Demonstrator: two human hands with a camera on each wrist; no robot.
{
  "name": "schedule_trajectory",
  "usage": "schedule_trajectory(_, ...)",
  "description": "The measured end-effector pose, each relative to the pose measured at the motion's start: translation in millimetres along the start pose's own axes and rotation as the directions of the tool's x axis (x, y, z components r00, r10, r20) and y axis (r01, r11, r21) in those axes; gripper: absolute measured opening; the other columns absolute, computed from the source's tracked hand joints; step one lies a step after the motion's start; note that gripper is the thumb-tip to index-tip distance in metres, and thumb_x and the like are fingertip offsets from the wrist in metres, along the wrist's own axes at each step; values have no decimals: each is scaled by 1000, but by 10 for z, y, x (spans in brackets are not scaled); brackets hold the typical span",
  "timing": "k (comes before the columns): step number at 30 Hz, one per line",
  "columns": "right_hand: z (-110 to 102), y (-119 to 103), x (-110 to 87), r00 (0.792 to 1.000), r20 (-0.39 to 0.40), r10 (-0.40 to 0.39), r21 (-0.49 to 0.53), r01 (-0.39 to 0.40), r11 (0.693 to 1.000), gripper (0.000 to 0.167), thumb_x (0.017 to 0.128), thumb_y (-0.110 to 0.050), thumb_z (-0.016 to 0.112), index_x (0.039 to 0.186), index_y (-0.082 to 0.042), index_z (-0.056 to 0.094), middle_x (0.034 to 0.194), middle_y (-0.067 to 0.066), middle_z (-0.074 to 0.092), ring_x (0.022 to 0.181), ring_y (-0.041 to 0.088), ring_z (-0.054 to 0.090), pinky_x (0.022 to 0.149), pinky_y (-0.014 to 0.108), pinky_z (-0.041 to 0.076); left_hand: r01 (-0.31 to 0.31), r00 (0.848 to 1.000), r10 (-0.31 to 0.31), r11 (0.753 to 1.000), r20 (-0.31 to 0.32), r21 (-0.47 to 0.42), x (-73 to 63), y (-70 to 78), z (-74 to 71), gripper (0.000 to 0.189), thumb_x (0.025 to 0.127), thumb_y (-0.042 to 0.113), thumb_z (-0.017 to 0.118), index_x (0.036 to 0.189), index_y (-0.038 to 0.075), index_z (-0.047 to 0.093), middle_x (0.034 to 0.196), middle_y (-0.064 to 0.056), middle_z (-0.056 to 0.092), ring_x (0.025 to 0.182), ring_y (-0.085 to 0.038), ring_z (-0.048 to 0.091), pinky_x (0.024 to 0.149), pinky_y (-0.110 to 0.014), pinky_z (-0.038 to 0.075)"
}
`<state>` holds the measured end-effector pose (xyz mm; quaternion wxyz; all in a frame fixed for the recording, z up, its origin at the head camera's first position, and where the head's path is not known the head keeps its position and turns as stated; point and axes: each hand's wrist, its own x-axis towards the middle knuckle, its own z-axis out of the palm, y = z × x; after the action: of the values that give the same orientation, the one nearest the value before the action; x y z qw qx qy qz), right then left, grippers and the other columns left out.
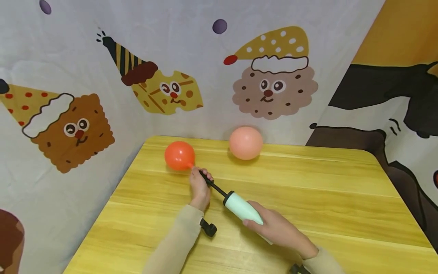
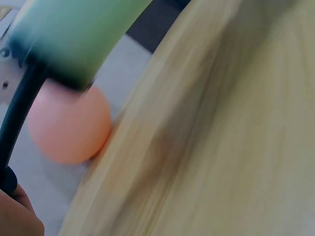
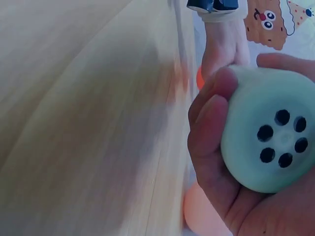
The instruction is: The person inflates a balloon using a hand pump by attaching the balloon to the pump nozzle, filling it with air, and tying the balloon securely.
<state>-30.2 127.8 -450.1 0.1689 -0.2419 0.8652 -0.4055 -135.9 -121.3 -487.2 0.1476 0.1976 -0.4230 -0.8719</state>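
A mint-green hand balloon pump [image 1: 241, 207] with a black rod slants between my two hands above the table. My right hand [image 1: 278, 228] grips its green barrel; in the right wrist view the fingers wrap the barrel [image 3: 270, 132], whose holed end faces the camera. My left hand [image 1: 200, 186] holds the black handle end, at the neck of a red-orange balloon [image 1: 179, 156]. That balloon is round and inflated, just beyond the left fingers. How its neck sits on the nozzle is hidden by the hand. In the left wrist view the rod [image 2: 22, 108] shows between handle and barrel.
An inflated pink balloon [image 1: 245, 143] rests at the table's back edge, against the cloth backdrop. The wood-grain table [image 1: 325, 198] spreads to the right of my hands. Printed cloth with cartoon figures [image 1: 273, 91] hangs behind and to the left.
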Motion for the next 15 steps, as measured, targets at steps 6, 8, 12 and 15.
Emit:
schedule_trajectory(6, 67, -45, 160, 999, -23, 37, 37, -36, 999, 67, 102, -49, 62, 155, -11, 44, 106, 12, 69, 65, 11, 61, 52, 31, 53, 29, 999, -30, 999, 34, 36, -173, -81, 103, 35, 114, 27, 29, 93, 5, 47, 72, 1, 49, 57, -11, 48, 55, -22, 46)
schedule_trajectory(8, 78, -57, 206, 999, -27, 40, 42, -39, 998, 67, 102, -49, 62, 155, -11, 44, 107, 12, 69, 66, 12, 62, 53, 32, 53, 35, 998, -37, 998, 43, 55, -216, -102, 125, 35, 114, 27, 29, 93, 5, 47, 72, 1, 50, 57, -11, 49, 56, -22, 47)
schedule_trajectory(12, 94, -88, 281, 999, -16, 46, 52, -46, 998, 67, 102, -51, 61, 153, -11, 45, 100, 8, 68, 64, 13, 62, 52, 33, 54, 40, 998, -45, 995, 52, 88, -257, -141, 132, 37, 114, 29, 30, 91, 6, 48, 71, 1, 52, 57, -11, 50, 57, -23, 49)
schedule_trajectory(15, 116, -103, 308, 998, -9, 58, 67, -57, 996, 67, 102, -51, 60, 153, -11, 45, 96, 7, 68, 61, 14, 63, 49, 34, 53, 28, 998, -33, 994, 49, 102, -241, -151, 120, 37, 114, 29, 31, 90, 8, 49, 71, 1, 52, 57, -11, 51, 58, -23, 49)
